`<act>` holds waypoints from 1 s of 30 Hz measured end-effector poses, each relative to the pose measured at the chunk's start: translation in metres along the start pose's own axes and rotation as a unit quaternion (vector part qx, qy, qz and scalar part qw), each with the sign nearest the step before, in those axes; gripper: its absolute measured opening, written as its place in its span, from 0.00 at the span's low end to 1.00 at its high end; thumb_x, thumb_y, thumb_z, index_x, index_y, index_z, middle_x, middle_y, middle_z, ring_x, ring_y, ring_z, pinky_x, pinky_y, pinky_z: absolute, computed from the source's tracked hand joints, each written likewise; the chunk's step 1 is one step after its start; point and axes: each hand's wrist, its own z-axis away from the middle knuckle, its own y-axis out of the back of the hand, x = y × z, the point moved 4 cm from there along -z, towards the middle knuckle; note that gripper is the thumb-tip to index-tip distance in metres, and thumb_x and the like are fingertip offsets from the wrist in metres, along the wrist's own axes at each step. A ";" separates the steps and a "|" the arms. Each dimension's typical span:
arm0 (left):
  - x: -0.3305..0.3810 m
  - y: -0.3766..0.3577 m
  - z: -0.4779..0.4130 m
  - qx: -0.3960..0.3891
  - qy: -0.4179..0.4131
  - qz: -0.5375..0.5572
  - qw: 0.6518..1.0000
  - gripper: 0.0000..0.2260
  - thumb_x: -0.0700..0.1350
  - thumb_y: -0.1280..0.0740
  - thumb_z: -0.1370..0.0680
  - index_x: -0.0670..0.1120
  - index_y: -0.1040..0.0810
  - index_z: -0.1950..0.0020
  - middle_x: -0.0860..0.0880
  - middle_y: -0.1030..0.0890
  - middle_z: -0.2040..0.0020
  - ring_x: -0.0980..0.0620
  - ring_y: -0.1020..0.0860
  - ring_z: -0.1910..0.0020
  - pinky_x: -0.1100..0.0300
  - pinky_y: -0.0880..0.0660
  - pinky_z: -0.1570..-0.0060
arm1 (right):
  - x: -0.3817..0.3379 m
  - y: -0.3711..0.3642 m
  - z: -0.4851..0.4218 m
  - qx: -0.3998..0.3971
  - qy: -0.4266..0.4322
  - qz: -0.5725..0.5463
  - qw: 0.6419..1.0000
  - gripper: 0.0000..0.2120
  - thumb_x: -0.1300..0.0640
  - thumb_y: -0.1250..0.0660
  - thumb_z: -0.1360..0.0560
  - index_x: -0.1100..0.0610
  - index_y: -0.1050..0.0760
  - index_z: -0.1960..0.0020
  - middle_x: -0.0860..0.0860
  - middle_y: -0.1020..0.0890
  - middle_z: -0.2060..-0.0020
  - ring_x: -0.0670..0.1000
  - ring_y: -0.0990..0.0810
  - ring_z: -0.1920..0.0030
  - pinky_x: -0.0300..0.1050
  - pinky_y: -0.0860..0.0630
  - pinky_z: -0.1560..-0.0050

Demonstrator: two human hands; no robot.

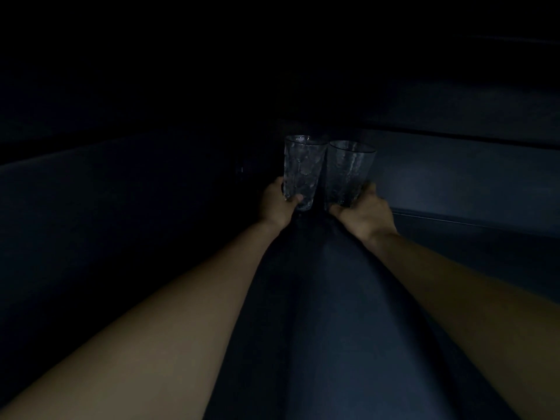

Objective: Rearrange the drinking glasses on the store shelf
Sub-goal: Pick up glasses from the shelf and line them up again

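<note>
Two tall clear textured drinking glasses stand upright side by side deep inside a dark shelf. My left hand (278,203) grips the base of the left glass (302,168), thumb across its front. My right hand (365,212) grips the base of the right glass (348,171). The rims of the two glasses almost touch. Both arms stretch far forward. Whether the glass bottoms rest on the shelf board (327,298) I cannot tell.
The scene is very dim. A dark wall (121,207) closes the left side. On the right a lighter back panel (454,177) and a shelf edge (469,221) run diagonally. A shelf underside hangs above.
</note>
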 end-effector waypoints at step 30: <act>0.014 0.016 0.059 -0.002 0.042 -0.119 0.992 0.09 0.42 0.35 0.19 0.46 0.18 0.42 0.42 0.18 0.40 0.46 0.21 0.46 0.60 0.28 0.50 | 0.017 0.030 0.050 -0.019 -0.046 -0.052 0.997 0.20 0.48 0.32 0.23 0.58 0.26 0.36 0.57 0.19 0.42 0.56 0.22 0.43 0.41 0.26 0.46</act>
